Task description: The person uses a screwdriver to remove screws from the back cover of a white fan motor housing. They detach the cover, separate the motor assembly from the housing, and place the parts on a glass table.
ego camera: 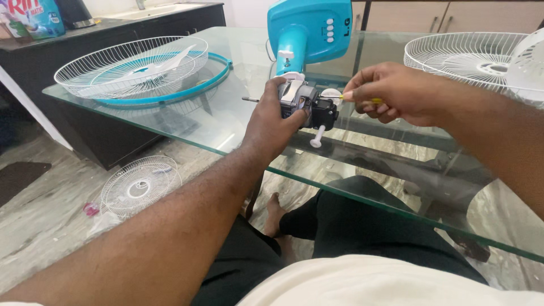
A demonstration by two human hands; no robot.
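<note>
Left hand (276, 122) wrapped around the fan motor (309, 105), which rests on the glass worktop (226, 122) just in front of the teal fan base (309, 28). Right hand (396, 93) pinched shut on a yellow-handled screwdriver (371, 101), tip at the motor's right end. White wire guard (133, 65) with teal ring lies far left on the worktop; a second guard (476, 56) far right. A third guard (140, 186) sits on the marble floor (51, 226). Dark counter (141, 22) behind.
</note>
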